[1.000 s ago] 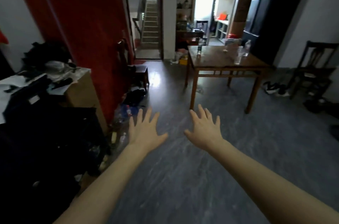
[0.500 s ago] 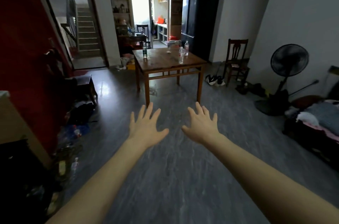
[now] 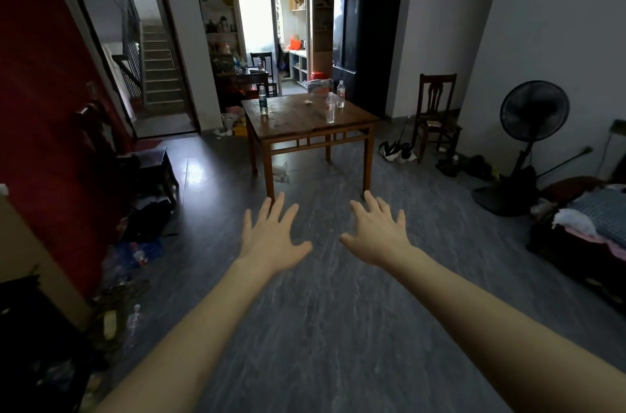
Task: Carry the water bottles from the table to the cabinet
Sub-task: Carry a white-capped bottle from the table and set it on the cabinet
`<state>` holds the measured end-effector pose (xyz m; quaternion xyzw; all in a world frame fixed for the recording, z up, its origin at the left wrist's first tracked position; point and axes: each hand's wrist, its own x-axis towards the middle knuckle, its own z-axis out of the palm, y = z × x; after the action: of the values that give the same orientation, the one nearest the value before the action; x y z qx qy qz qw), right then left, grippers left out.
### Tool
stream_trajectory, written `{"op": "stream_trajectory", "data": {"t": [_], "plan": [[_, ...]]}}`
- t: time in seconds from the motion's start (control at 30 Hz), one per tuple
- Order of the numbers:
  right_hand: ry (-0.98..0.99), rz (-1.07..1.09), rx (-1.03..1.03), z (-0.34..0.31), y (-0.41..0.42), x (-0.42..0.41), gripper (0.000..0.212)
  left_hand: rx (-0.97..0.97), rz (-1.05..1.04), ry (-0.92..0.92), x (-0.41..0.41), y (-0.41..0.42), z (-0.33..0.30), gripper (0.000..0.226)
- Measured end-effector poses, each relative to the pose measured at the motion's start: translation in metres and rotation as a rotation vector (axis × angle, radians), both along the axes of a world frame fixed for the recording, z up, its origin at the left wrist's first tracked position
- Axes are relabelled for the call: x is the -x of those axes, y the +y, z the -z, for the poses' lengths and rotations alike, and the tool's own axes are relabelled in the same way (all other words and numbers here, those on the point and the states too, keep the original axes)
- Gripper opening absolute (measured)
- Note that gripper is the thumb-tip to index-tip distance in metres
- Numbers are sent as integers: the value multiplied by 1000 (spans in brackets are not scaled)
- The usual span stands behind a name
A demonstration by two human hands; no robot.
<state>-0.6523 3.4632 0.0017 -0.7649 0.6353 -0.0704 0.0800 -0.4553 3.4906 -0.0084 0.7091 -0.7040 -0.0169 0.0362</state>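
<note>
Three clear plastic water bottles stand upright on the square brown wooden surface [image 3: 291, 128] in the middle of the room: one with a green label [image 3: 263, 100] near the left far corner, one with a red-and-white label [image 3: 330, 108] toward the right side, and a third with a red-and-white label [image 3: 340, 94] just behind it near the far right edge. The two right-hand bottles are close together but apart; the green-labelled one is well apart from both. A small pale item, too small to tell, lies between them on the surface. Both bare forearms extend forward over the grey marbled floor [image 3: 332, 328], well short of the surface. The left hand [image 3: 269, 238] is held palm down, fingers [image 3: 278, 207] straight and spread, released, holding nothing. The right hand [image 3: 379, 236] matches it, palm down, fingers straight and spread, holding nothing. The hands are side by side and apart. A black pedestal fan [image 3: 533, 114] stands at the right wall.
</note>
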Motion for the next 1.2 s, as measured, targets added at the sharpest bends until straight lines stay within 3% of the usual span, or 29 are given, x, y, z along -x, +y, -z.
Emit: {"op": "stream_trajectory", "data": {"t": [0.5,1.2], "plan": [[-37,-72,12,0,-95,-3,78,15,-66,-3,3,-88,-7,88],[-50,-14,-12,-2,-382,-113,80,62,5,0,-101,-391,-29,89]]}}
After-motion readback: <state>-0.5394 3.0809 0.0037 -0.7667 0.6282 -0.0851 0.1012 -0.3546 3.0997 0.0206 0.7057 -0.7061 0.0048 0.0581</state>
